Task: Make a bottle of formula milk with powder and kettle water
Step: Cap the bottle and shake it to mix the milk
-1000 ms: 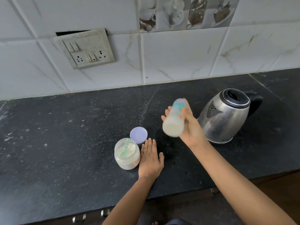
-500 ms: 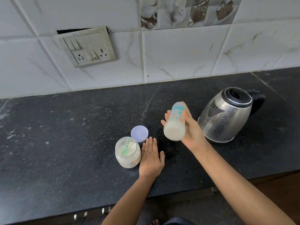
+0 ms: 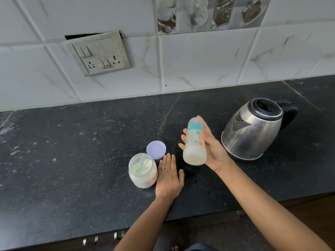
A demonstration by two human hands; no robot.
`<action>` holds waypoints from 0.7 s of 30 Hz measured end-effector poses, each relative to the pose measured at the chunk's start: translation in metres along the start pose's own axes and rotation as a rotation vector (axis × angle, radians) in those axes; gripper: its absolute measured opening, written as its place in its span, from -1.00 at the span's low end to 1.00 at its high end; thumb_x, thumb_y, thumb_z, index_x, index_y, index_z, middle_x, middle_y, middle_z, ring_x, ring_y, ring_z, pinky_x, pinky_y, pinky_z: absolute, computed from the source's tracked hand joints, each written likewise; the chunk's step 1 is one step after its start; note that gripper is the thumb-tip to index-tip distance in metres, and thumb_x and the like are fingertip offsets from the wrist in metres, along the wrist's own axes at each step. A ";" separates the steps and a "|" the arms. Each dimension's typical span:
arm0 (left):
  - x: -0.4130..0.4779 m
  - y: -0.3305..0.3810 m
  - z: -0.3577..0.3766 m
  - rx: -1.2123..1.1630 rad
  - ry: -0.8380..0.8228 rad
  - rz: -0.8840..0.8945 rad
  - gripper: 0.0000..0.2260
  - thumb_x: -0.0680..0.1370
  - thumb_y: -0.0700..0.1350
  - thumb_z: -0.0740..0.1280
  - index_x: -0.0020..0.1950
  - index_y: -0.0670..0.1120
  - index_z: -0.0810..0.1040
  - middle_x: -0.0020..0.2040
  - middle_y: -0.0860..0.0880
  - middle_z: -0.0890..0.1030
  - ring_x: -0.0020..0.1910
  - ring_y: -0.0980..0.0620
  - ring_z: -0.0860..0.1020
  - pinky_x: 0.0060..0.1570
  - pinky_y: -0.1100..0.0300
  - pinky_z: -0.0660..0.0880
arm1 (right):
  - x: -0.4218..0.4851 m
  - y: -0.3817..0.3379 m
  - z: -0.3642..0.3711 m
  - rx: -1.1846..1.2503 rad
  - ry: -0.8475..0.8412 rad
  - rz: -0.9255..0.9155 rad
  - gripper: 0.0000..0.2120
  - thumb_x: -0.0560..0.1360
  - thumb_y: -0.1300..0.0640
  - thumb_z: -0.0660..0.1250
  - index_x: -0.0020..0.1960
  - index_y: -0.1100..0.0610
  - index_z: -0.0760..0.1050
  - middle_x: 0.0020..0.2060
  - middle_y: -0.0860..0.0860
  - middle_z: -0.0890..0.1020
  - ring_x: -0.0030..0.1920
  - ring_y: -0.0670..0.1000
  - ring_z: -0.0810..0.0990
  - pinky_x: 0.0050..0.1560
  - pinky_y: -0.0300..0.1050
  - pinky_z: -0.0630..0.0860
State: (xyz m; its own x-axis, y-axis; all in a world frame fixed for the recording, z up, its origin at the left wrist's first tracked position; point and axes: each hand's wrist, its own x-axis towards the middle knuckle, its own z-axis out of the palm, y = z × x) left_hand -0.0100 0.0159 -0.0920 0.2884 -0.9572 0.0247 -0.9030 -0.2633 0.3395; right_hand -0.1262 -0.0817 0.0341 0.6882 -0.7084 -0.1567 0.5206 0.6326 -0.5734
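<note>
Bottle: the bottle is held up off the counter, centre-right of the frame, tilted, with milky liquid pooled at the lower end. The top end is hidden behind the fingers, so it can't be told whether a cap is on.
Right hand: the right hand is wrapped round the bottle.
Left hand: the left hand is laid flat and relaxed, holding nothing, just beside the powder jar.
Powder jar: left open, green scoop inside, purple lid set just behind it.
Kettle: the kettle is parked at right.
Likely step: mixing, probably.
Risk: if it's shaken uncapped, milk gets spilled. The open jar could easily get knocked by the left hand.
</note>
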 end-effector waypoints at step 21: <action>0.000 0.001 0.000 0.020 -0.015 -0.002 -0.31 0.52 0.15 -0.26 0.57 -0.18 0.02 0.58 -0.14 0.02 0.57 -0.03 -0.08 0.50 0.12 -0.23 | 0.017 -0.020 0.002 0.301 0.404 0.090 -0.53 0.55 0.15 0.33 0.41 0.16 0.30 0.28 0.29 0.44 0.17 0.33 0.49 -0.22 0.34 0.60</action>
State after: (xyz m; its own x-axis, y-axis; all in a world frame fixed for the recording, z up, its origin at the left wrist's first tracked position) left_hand -0.0110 0.0161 -0.0919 0.2857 -0.9583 0.0097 -0.9087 -0.2677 0.3204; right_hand -0.1238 -0.1059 0.0441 0.5175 -0.6736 -0.5277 0.6314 0.7168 -0.2958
